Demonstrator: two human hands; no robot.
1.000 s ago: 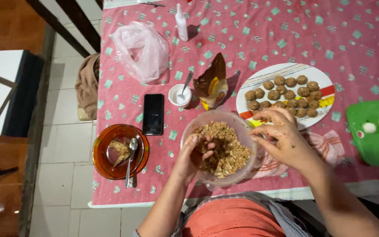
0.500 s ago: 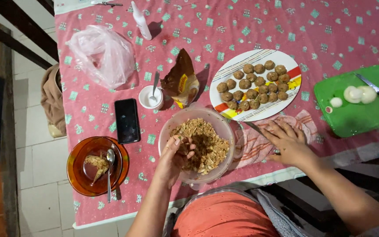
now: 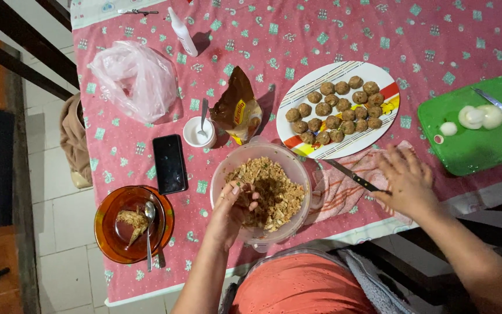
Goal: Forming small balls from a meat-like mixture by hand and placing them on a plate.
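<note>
My left hand (image 3: 232, 210) reaches into a clear plastic bowl (image 3: 223, 166) of brown crumbly mixture (image 3: 277, 195), its fingers curled in the mix. My right hand (image 3: 405, 180) lies flat with fingers spread on a pink striped cloth (image 3: 338, 195), right beside a black-handled knife (image 3: 352, 176). Behind the bowl stands a white oval plate (image 3: 379, 125) carrying several brown balls (image 3: 335, 110).
A brown pouch (image 3: 236, 107), small white cup with spoon (image 3: 198, 132), black phone (image 3: 169, 164), orange glass bowl with spoon (image 3: 132, 224), plastic bag (image 3: 135, 78), white bottle (image 3: 182, 32). Green cutting board (image 3: 474, 145) holds white pieces and a knife (image 3: 501, 109).
My right hand has moved away from the bowl and plate and now rests flat on the cloth. My left hand stays in the mixture. The camera view has shifted left.
</note>
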